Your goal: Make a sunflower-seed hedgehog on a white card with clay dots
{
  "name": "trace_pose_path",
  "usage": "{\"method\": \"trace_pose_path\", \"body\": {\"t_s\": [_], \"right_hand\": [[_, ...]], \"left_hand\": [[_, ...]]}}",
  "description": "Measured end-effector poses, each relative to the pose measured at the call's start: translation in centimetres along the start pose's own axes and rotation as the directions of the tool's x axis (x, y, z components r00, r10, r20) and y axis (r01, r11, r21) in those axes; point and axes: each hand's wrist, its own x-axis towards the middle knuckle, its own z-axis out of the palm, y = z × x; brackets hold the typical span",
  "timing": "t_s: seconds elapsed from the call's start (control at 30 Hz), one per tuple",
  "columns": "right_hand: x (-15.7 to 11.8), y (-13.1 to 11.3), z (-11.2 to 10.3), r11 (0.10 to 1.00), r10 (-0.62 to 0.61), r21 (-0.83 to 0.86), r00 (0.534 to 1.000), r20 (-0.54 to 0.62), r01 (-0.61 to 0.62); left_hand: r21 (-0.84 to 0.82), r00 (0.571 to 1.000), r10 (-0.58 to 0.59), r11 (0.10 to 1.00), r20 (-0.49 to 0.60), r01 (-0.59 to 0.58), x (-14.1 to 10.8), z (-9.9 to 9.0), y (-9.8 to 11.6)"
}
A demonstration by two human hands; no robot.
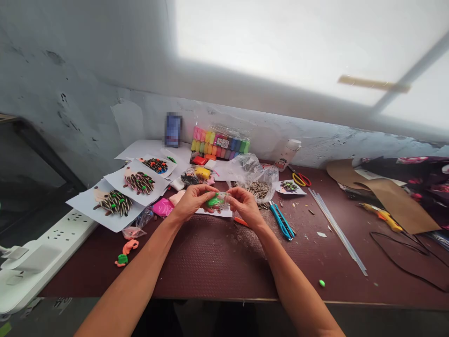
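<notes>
While both forearms reach across the worktop [210, 267], the left hand [192, 201] and right hand [245, 206] meet above its near middle. Each grip is closed, thumb and fingers pinching the same lump of green modelling clay [215, 201], which sits partly inside a scrap of clear plastic. The lump is held in the air, just above a white paper sheet [213, 212].

Left of the hands, three paper sheets overlap, each bearing a hedgehog figure [114, 203] with striped sunflower-seed spines and colored clay dots. Pink clay in a clear bag [163, 207] lies just beside the left hand. Beyond the hands stand a multicolored pack of clay bars [220, 144] and a clear bag of sunflower seeds [258, 189], the latter near the right hand.

To the right lie a blue utility knife [281, 221], red-and-yellow scissors [300, 179], and long clear glue sticks [336, 229]. A small green clay ball [322, 282] rests alone near the front edge. Orange and green clay scraps [128, 252] lie at the left, by a white power strip [52, 243]. Brown paper [396, 201] overlaps floral fabric [403, 168] at the far right.
</notes>
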Motion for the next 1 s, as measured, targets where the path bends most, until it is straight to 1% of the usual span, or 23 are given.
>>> {"method": "trace_pose_path", "body": {"t_s": [0.07, 0.2, 0.27, 0.33, 0.43, 0.53, 0.63, 0.73, 0.83, 0.9, 1.0], "right_hand": [[0.1, 0.2, 0.2, 1.000, -0.004, -0.026, 1.000, -0.027, 0.004], [0.2, 0.7, 0.3, 0.996, -0.058, -0.081, 0.991, -0.121, 0.048], [0.2, 0.9, 0.3, 0.997, -0.051, -0.065, 0.988, -0.145, 0.042], [0.1, 0.9, 0.4, 0.999, -0.038, -0.027, 0.987, -0.156, 0.034], [0.0, 0.7, 0.4, 0.998, -0.066, -0.007, 0.987, -0.149, 0.066], [-0.2, 0.8, 0.5, 0.994, -0.100, -0.050, 0.986, -0.131, 0.094], [-0.1, 1.2, 0.6, 0.996, -0.069, -0.065, 0.993, -0.100, 0.062], [-0.1, 1.6, 0.5, 0.995, -0.055, -0.086, 0.996, -0.068, 0.049], [0.0, 1.9, 0.4, 0.990, -0.113, -0.098, 0.991, -0.077, 0.106], [0.0, 1.9, 0.3, 0.983, -0.158, -0.109, 0.985, -0.074, 0.150], [0.0, 2.0, 0.3, 0.974, -0.177, -0.152, 0.983, -0.058, 0.166]], "left_hand": [[0.007, 0.999, 0.027, 1.000, -0.029, -0.027, 0.1, -0.1, -0.1], [0.009, 0.992, 0.111, 0.994, -0.054, -0.111, 0.3, -0.3, -0.4], [0.001, 0.992, 0.122, 0.993, -0.046, -0.122, 0.3, -0.4, -0.5], [-0.022, 0.994, 0.107, 0.994, -0.029, -0.107, 0.2, -0.5, -0.5], [-0.068, 0.994, 0.102, 0.992, -0.038, -0.104, 0.1, -0.7, -0.5], [-0.088, 0.995, 0.077, 0.993, -0.056, -0.082, 0.0, -0.6, -0.4], [-0.092, 0.997, 0.039, 0.995, -0.070, -0.046, -0.1, -0.4, -0.4], [-0.087, 0.997, 0.045, 0.995, -0.060, -0.050, -0.1, -0.3, -0.6], [-0.087, 0.997, 0.072, 0.993, -0.019, -0.074, -0.1, -0.3, -0.8], [-0.074, 0.996, 0.086, 0.993, -0.013, -0.087, 0.0, -0.3, -1.0], [-0.033, 0.997, 0.080, 0.996, -0.009, -0.081, 0.0, -0.5, -1.1]]}}
